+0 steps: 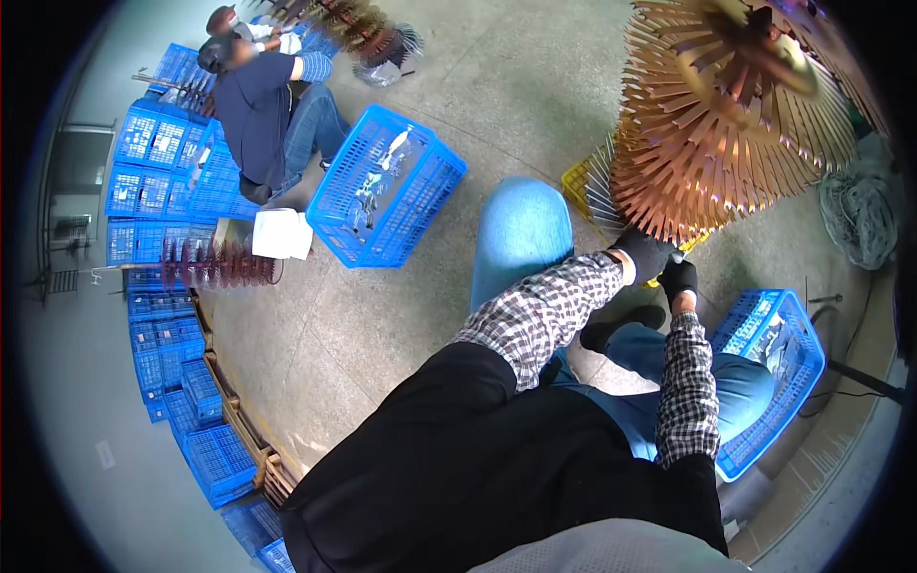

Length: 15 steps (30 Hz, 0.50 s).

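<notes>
My left hand (646,256), in a dark glove, is at the lower edge of a big rack of copper-coloured flat metal strips (688,162). Its fingers look curled, though the strips and the other hand partly hide them. Right beside it, my right hand (679,278), also gloved in black, is closed with the fingertips pinched together. A small pale bit shows between the two hands, too small to name. The strips fan outward in stacked rings, and some silvery ones (602,186) hang at the rack's left side.
A yellow crate (576,181) stands under the rack. Blue crates with metal parts stand by my right leg (815,368) and ahead on the left (430,196). Two people sit at the far left near stacked blue crates (153,191). Bundled wire (860,215) lies at right.
</notes>
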Available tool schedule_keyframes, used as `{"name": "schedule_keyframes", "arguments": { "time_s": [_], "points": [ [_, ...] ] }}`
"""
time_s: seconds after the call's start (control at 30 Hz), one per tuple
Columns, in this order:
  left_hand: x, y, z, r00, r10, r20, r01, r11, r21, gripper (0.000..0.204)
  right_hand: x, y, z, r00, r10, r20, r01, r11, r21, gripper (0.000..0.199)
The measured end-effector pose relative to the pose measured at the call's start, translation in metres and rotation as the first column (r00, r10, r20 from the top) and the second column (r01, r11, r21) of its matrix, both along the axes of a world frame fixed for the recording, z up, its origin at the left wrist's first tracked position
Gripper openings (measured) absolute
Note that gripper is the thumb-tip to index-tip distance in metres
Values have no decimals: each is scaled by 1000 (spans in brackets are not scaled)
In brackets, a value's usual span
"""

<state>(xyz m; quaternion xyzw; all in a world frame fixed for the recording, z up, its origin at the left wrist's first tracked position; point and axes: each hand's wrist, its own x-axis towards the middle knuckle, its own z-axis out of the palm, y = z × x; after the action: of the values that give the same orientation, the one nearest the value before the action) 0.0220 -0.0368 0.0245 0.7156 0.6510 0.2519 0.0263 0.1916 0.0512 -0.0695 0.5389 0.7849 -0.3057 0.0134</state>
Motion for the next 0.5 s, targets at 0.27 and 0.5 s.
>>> {"name": "schedule_keyframes", "arguments": {
  "time_s": [0.27, 0.5],
  "points": [
    [3, -3, 39, 1000, 9, 11, -11, 987, 157, 35, 9, 15, -17, 972, 185, 146, -178, 982, -58, 34],
    [-3, -8, 34, 1000, 22, -17, -20, 996, 88, 36, -3, 13, -16, 990, 51, 128, -22, 976, -217, 34]
  ]
}}
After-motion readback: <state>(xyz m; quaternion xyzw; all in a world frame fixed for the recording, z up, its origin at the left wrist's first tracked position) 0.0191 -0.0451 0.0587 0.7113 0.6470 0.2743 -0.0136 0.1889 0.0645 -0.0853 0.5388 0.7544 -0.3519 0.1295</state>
